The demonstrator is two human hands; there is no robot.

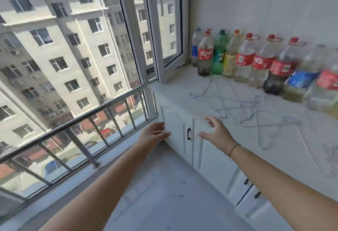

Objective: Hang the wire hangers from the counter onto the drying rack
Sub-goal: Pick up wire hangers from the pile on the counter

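Several thin wire hangers (236,106) lie tangled flat on the white marbled counter (182,88), spread from its middle toward the right. My right hand (215,132) reaches out with spread, relaxed fingers just short of the counter's front edge, holding nothing. My left hand (155,134) is stretched forward, fingers straight, in front of the cabinet's left corner, also empty. No drying rack is in view.
A row of large plastic bottles (243,59) lines the wall at the back of the counter. White cabinet doors (190,139) with dark handles sit below. An open window sash (164,29) swings inward at the counter's left end. A metal railing (82,121) guards the window.
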